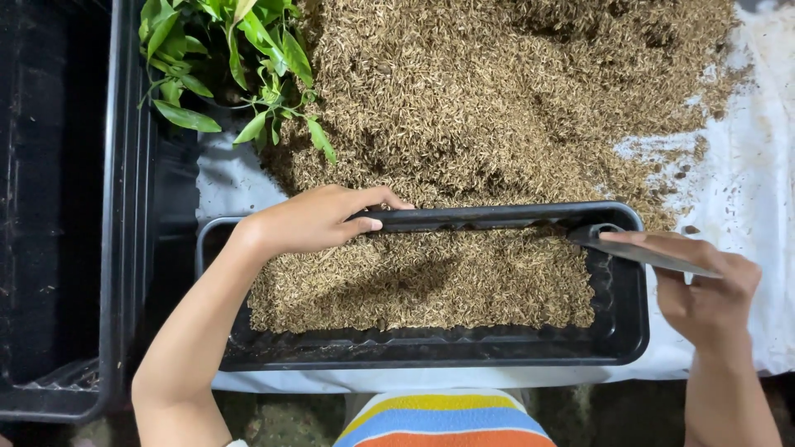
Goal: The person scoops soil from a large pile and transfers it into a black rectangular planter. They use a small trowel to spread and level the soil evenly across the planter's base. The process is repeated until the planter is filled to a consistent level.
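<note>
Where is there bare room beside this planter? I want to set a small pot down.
The white sheet right of the husk heap is mostly bare, above the right hand with the trowel. A smaller patch lies under the green plant, beside the left hand. The black planter and the heap are crowded.

Both forearms are bare, without sleeves; a garment with yellow, blue and orange stripes shows below.

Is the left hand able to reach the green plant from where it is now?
Probably yes. The left hand grips the far rim of the black tray, and only loose brown husk lies between it and the green plant; nothing blocks the way.
</note>
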